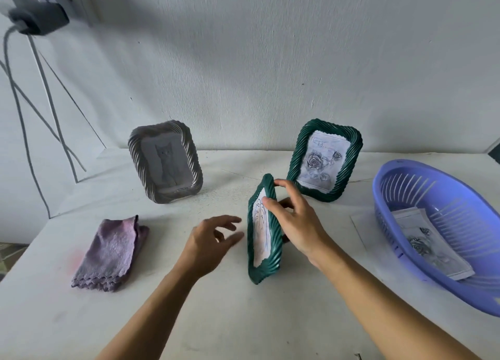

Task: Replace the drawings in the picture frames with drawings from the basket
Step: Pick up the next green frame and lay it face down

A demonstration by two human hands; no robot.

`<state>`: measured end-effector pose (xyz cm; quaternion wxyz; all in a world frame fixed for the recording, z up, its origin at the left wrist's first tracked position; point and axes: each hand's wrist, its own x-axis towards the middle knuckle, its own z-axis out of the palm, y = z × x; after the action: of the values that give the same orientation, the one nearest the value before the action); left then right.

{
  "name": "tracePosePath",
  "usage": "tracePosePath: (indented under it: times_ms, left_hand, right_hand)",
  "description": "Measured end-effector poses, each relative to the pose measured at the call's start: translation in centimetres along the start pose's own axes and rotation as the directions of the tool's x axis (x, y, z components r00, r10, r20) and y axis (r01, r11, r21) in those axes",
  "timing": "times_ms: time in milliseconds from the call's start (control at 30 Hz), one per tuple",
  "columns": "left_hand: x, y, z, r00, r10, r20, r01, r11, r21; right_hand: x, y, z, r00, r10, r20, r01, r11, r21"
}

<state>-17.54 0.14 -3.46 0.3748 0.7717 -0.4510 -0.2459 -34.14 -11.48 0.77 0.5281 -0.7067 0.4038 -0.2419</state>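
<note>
table, white top, against a white wall.

near green frame: stands on its lower edge mid-table, turned almost edge-on, face to the left. line drawing visible in it; subject unclear.

right hand: grips the near green frame's upper right border, thumb on the face side, fingers curled over the top edge and behind.

left hand: holds nothing, fingers spread and loosely bent, tips just beside the frame's left edge; cannot tell if they touch.

far green frame: upright, back right, near the wall, shows a rose drawing.

grey frame: upright, back left, shows a cat drawing; blurred.

basket: lilac plastic, slotted walls, right end of the table, partly out of view. rose drawings lie flat inside. a white sheet lies on the table, partly under the basket's left side.

purple cloth: folded, flat, front left, well apart from the frames.
</note>
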Motion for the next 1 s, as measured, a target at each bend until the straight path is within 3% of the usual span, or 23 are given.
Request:
tracePosePath:
  times_ms: [100, 200, 267, 367, 467, 600, 700, 833, 1000]
  left_hand:
    - [-0.5, 2.0, -3.8, 0.999, 0.01, 0.031, -0.001, 0.961, -0.278]
    - [-1.7, 3.9, -6.1, 0.979, 0.062, 0.193, 0.006, 0.944, -0.33]
    - [-2.1, 4.2, -6.3, 0.984, 0.068, 0.166, -0.011, 0.947, -0.322]
    - [-1.9, 2.4, -6.4, 1.0, 0.03, 0.009, -0.027, 0.983, -0.182]
    - [-1.7, 0.3, -6.7, 0.998, 0.018, -0.055, -0.021, 0.998, -0.056]
    - [-1.5, -2.0, -6.6, 0.992, 0.034, -0.121, -0.019, 0.992, 0.127]
    - [-1.5, -4.1, -5.5, 0.992, 0.05, -0.112, -0.017, 0.961, 0.277]
    - [-1.9, -6.1, -3.7, 0.985, 0.106, -0.134, -0.064, 0.956, 0.285]
    - [-1.9, -6.8, -2.9, 0.969, 0.137, -0.204, -0.083, 0.964, 0.253]
  right_hand:
    - [0.3, -0.7, 1.6, 0.998, -0.024, 0.055, 0.025, 0.999, -0.031]
    - [0.9, -0.9, 3.6, 0.994, -0.046, 0.095, 0.041, 0.998, 0.047]
    - [1.4, -0.2, 5.0, 0.991, -0.047, 0.123, 0.039, 0.997, 0.066]
    - [1.6, 1.0, 6.3, 0.988, -0.059, 0.141, 0.058, 0.998, 0.01]
    - [1.2, 2.4, 6.3, 0.974, -0.136, 0.184, 0.168, 0.97, -0.174]
    - [0.9, 4.3, 6.2, 0.939, -0.272, 0.209, 0.339, 0.825, -0.452]
    - [0.9, 5.2, 6.1, 0.912, -0.354, 0.21, 0.41, 0.744, -0.528]
    - [0.9, 6.8, 5.6, 0.865, -0.437, 0.247, 0.49, 0.63, -0.602]
    - [0.4, 7.6, 5.2, 0.849, -0.48, 0.221, 0.508, 0.627, -0.591]
